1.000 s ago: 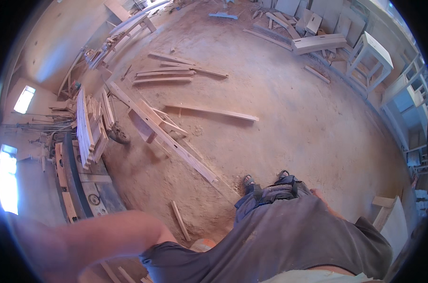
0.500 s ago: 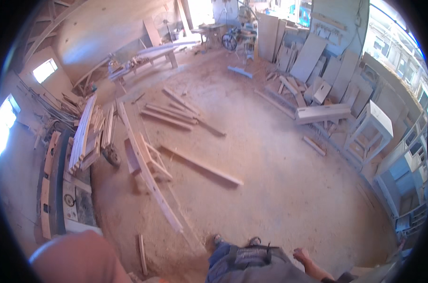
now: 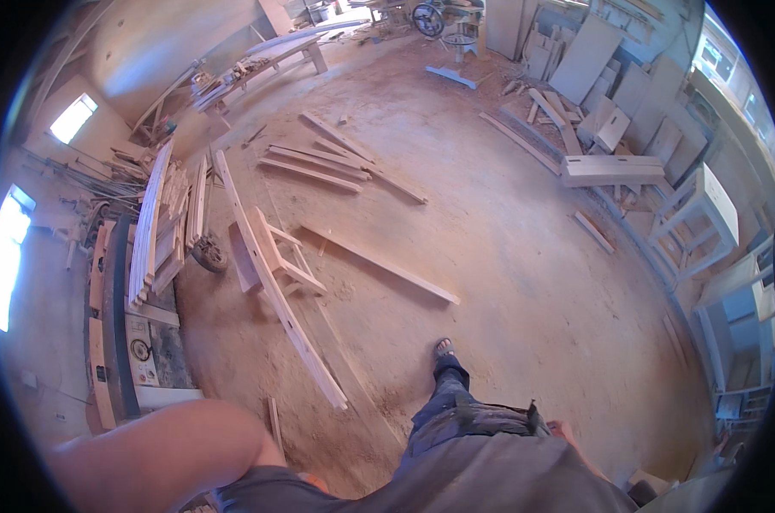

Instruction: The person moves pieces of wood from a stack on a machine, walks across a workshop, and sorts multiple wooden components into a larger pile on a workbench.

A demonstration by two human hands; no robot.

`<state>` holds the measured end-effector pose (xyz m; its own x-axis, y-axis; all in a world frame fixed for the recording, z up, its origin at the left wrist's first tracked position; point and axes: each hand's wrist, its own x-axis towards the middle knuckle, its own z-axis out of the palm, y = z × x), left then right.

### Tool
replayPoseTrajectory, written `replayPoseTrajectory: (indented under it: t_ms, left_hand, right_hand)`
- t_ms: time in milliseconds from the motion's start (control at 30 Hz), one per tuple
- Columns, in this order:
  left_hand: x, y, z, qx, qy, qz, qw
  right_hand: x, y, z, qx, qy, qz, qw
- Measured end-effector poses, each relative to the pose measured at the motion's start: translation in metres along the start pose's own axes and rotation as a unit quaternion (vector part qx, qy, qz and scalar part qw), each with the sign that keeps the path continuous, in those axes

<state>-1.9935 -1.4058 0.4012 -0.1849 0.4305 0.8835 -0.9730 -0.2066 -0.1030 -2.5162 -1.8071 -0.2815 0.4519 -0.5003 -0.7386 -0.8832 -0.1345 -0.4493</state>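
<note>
My left arm is raised and bent at the lower left, with the elbow toward the middle; its hand lies outside the picture. At my right hip, my right hand hangs low beside my dark work clothes, mostly hidden, so its fingers cannot be made out. One sandalled foot is stepped forward on the dusty floor. Ahead and to the left, a long slotted timber rests on a small wooden frame. A single plank lies just right of it. Neither arm touches these pieces.
Loose boards lie farther ahead. A stack of long planks and a long machine line the left. On the right stand a pale stool frame, a slotted beam and leaning panels. A low bench stands at the back.
The view has tilted down and I have stepped forward, with one foot now showing instead of two. My left arm shows more; my right hand has slipped partly behind my hip.
</note>
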Motion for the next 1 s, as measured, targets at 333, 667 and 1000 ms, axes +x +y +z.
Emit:
replayPoseTrajectory:
  t_ms: [333, 667, 1000]
  left_hand:
    - [-0.259, -0.061, 0.049, -0.103, -0.018, -0.656, 0.747]
    - [-0.327, -0.05, 0.086, -0.29, -0.366, -0.799, 0.379]
    - [-0.328, -0.198, 0.245, -0.536, -0.281, -0.595, 0.529]
  right_hand:
    - [0.046, -0.089, -0.114, -0.143, 0.035, -0.084, 0.986]
    - [0.118, -0.381, -0.117, -0.026, 0.031, -0.05, 0.998]
    - [0.323, -0.433, -0.181, -0.188, -0.043, -0.076, 0.978]
